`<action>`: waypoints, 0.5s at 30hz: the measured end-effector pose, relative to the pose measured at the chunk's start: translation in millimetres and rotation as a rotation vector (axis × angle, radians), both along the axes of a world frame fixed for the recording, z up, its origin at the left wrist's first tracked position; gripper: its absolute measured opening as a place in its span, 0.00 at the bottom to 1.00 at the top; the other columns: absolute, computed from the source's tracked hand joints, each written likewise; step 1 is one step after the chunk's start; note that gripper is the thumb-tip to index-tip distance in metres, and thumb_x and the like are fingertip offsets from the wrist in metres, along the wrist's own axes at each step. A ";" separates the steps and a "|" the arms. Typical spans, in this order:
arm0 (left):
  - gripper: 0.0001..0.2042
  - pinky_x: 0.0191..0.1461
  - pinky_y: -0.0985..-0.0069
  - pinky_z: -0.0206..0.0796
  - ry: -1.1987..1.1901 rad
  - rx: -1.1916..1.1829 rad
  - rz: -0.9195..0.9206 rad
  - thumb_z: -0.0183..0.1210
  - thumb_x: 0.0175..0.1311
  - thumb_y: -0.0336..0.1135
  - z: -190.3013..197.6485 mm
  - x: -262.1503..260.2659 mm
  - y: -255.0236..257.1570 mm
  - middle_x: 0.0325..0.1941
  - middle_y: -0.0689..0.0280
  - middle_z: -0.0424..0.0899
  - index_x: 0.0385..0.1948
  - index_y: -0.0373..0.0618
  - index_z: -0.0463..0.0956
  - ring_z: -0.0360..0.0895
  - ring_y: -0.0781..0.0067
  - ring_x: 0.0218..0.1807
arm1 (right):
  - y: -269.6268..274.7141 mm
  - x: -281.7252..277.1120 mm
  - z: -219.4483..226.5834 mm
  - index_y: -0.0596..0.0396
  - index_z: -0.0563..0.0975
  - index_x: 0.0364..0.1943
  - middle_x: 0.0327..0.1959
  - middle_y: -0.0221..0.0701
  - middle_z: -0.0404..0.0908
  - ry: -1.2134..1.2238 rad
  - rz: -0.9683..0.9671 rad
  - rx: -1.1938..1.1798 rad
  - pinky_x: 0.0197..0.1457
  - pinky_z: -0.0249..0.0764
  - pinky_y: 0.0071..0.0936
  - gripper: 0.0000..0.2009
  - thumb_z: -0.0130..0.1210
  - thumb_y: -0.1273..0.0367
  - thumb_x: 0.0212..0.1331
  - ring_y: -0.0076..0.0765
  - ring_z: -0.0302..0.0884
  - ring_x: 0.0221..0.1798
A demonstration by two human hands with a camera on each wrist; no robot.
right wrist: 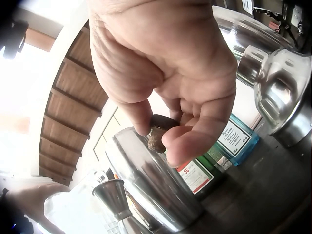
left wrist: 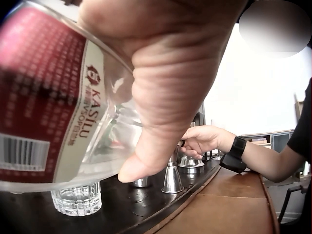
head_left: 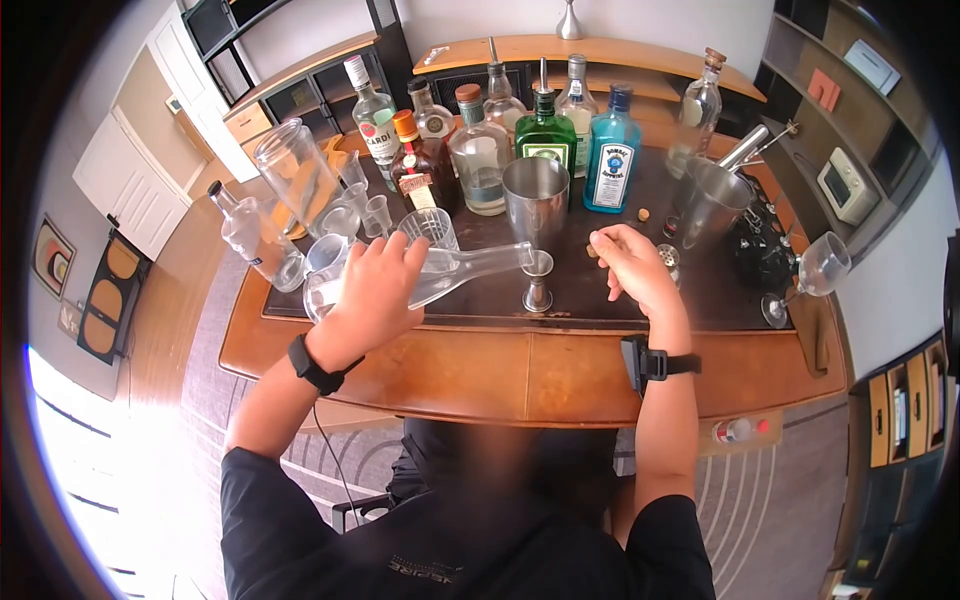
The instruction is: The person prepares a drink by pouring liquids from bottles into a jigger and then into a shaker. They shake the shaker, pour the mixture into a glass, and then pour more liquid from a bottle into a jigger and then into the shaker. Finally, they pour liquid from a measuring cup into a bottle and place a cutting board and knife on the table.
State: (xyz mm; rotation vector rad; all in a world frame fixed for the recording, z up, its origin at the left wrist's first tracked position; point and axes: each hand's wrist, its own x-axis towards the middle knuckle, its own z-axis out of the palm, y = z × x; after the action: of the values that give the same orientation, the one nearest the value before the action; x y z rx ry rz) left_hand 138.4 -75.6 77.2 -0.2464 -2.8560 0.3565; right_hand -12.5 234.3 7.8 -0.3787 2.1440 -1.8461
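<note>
1. the left hand (head_left: 378, 285) grips the clear kasilu vsop bottle (head_left: 455, 268) round its body, thumb along the glass. the bottle lies tilted, almost level, its neck towards the middle of the table (head_left: 600, 308); gripping the wide body probably lets the hand govern the slant.

2. the bottle's mouth is at the upper cup of the steel double jigger (head_left: 538, 290), apparently so that the opening and cup line up. whether glass touches rim, or liquid is running, i cannot tell.

3. the jigger stands upright with no hand on it, on the dark tabletop near its front edge; its lower cup serves as a foot.

4. the right hand (head_left: 640, 268) pinches a dark-topped cork stopper (right wrist: 158, 132) between thumb and index finger, above the table and apart from the jigger. that small hold likely keeps the stopper off the surface and out of the neck's way.

5. just behind the jigger, the steel shaker tin (head_left: 535, 205) stands upright, mouth up, within easy reach. the ridged glass tumbler (head_left: 428, 228) is behind the bottle's neck.

6. beyond the tin stand a green glass bottle (head_left: 546, 135) and the blue bombay sapphire bottle (head_left: 611, 155), both upright, probably set back to leave the hands room.
</note>
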 end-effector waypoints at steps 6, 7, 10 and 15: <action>0.37 0.51 0.61 0.66 -0.006 -0.031 -0.011 0.76 0.37 0.38 4.2 0.0 -1.6 0.43 0.62 0.74 0.56 0.46 0.70 0.77 0.59 0.47 | -0.1 2.6 3.9 0.57 0.78 0.45 0.31 0.25 0.76 -0.004 -0.011 0.017 0.19 0.69 0.19 0.18 0.57 0.54 0.71 0.16 0.68 0.23; 0.37 0.51 0.61 0.66 -0.007 -0.038 -0.011 0.76 0.37 0.38 5.1 0.2 -1.6 0.43 0.62 0.74 0.57 0.46 0.70 0.77 0.59 0.47 | 0.0 1.8 3.3 0.58 0.78 0.46 0.32 0.26 0.76 -0.003 -0.009 0.021 0.19 0.70 0.19 0.18 0.57 0.54 0.71 0.16 0.68 0.22; 0.38 0.50 0.62 0.66 0.009 -0.059 -0.021 0.76 0.37 0.38 6.9 0.6 -2.5 0.42 0.62 0.74 0.56 0.46 0.70 0.77 0.59 0.46 | -0.3 -0.4 1.0 0.58 0.78 0.46 0.32 0.27 0.76 0.001 -0.005 0.031 0.17 0.70 0.18 0.18 0.56 0.55 0.72 0.15 0.68 0.20; 0.38 0.49 0.62 0.66 0.014 -0.067 -0.035 0.76 0.36 0.38 8.9 -0.4 -3.0 0.42 0.62 0.74 0.56 0.45 0.70 0.77 0.59 0.46 | -0.3 0.5 1.6 0.57 0.78 0.46 0.31 0.26 0.76 0.006 -0.008 0.042 0.18 0.69 0.17 0.18 0.56 0.55 0.72 0.15 0.67 0.20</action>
State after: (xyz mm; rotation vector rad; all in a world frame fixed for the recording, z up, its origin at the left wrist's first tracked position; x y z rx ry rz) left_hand 138.0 -78.6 86.1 -0.3046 -2.8253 0.4463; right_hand -12.0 234.0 9.4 -0.3680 2.1874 -1.8038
